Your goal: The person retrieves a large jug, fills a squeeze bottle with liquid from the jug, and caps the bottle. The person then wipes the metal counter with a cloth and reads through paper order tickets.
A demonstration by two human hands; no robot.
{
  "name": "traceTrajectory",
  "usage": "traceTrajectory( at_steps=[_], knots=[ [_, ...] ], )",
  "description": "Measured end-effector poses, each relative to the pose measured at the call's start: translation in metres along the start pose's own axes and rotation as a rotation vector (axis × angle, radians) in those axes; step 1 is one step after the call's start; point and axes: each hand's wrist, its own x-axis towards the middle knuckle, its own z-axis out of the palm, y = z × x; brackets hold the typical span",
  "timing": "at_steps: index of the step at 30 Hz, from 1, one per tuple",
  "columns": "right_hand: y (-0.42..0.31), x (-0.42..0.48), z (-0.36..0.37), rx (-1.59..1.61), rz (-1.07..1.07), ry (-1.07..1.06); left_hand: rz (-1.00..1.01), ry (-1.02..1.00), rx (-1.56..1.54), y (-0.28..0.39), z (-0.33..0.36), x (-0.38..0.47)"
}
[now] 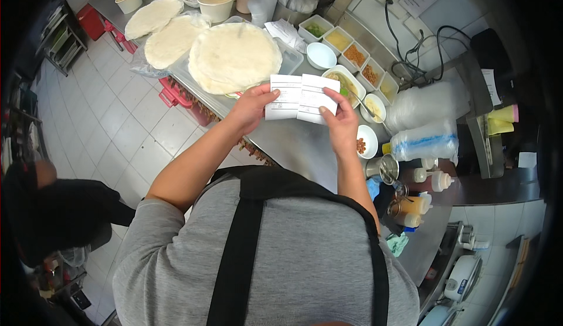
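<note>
Two printed paper slips are held side by side above the steel counter (290, 143). My left hand (254, 106) pinches the left slip (283, 97) at its outer edge, thumb on top. The right slip (312, 101) is gripped by my right hand (342, 121), with the thumb and a finger on its face. The slips overlap slightly where they meet and bear small writing. Just beyond my left hand lies a stack of flat round dough sheets (235, 55) on a plastic tray. A white dish of food with a spoon (352, 84) is partly hidden behind the right slip.
Several topping tubs (338, 40) line the wall side, near a pale bowl (321, 55) and a bowl of brown bits (366, 143). Squeeze bottles (415, 205) and plastic-wrapped stacks (424, 139) stand at right. Another person in black (66, 216) is at left. A red bin (193, 106) sits below the counter.
</note>
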Motion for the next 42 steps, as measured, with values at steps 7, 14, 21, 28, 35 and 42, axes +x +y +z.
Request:
traceTrajectory(
  at_steps=[7,14,21,28,35,42],
  knots=[
    [0.008,-0.007,0.009,0.087,0.066,0.020,-0.053,0.037,-0.014,-0.012,0.000,-0.004],
    [0.000,-0.025,0.035,-0.138,-0.039,0.122,-0.014,0.095,-0.158,-0.020,0.016,-0.008],
    [-0.006,-0.033,0.031,0.425,0.279,0.036,0.126,0.038,0.072,-0.028,0.028,-0.020],
    [0.012,-0.043,0.032,0.370,0.279,0.131,0.104,-0.164,0.218,-0.028,0.024,-0.024],
    [0.022,-0.041,0.017,-0.323,-0.101,0.295,0.152,-0.159,0.325,-0.043,0.024,-0.013],
    [-0.008,-0.036,-0.009,0.054,-0.153,0.505,0.245,-0.036,0.351,-0.022,0.025,0.020]
  ],
)
